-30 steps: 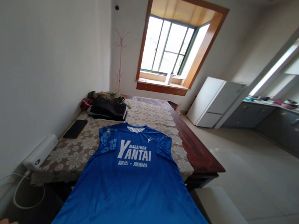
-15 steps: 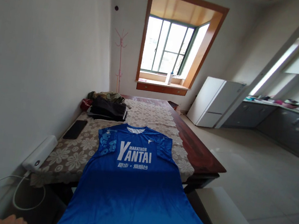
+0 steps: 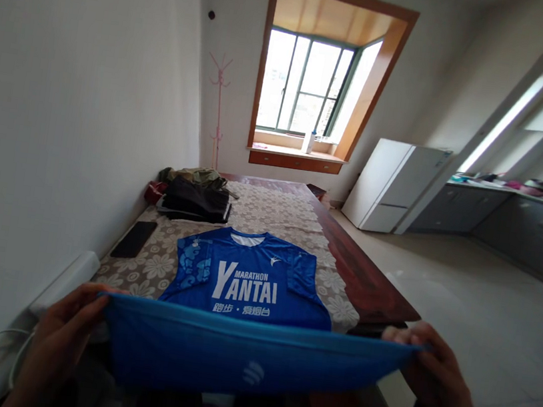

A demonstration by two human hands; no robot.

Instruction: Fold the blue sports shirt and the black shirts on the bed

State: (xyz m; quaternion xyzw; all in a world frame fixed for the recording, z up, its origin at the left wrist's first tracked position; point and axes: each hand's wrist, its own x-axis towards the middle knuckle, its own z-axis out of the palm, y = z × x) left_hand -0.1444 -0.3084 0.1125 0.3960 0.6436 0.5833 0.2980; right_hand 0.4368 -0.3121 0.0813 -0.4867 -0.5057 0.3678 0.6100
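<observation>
The blue short-sleeved T-shirt of thin, smooth fabric with white lettering (image 3: 242, 337) lies partly on the cloth-covered dark red wooden surface (image 3: 368, 271), collar at the far end, its hem raised clear at the near end. Its long axis runs from collar to hem, straight away from the person; the hem's edge crosses that axis, stretched between the two hands. The left hand (image 3: 70, 323) pinches one hem corner, and the right hand (image 3: 437, 372) pinches the other, fingers pressed together. The collar lies ahead of both, between them, neither hand clearly nearer.
</observation>
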